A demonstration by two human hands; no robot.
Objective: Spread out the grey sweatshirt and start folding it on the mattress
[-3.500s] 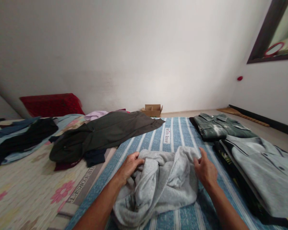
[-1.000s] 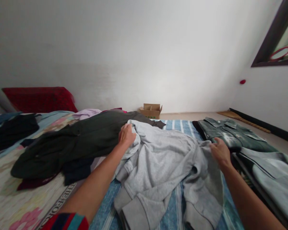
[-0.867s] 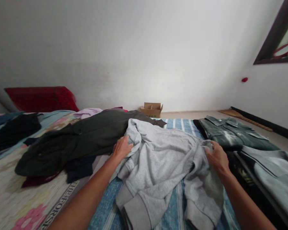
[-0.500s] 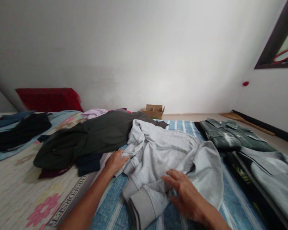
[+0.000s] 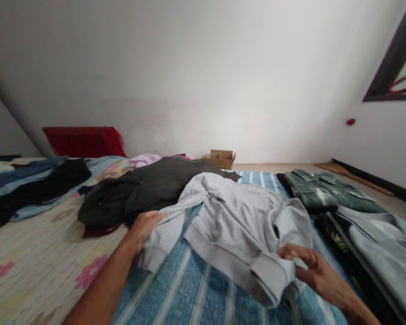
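Grip of left hand point(image 5: 145, 229) pinching one sleeve of grey sweatshirt point(image 5: 233, 216); right hand point(image 5: 313, 268) pinching other cuff; sweatshirt lying on blue striped sheet point(image 5: 186, 289), touching dark jacket point(image 5: 155, 183).

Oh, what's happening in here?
Someone is handling a light grey sweatshirt spread over a blue striped sheet. The left hand is on one sleeve, drawn out to the side, and the right hand grips the fabric near a cuff. The sweatshirt is unfolded and somewhat rumpled. On the person's right lie folded clothes, including a dark green garment and a grey one; on the left, a dark olive garment lies loosely spread.
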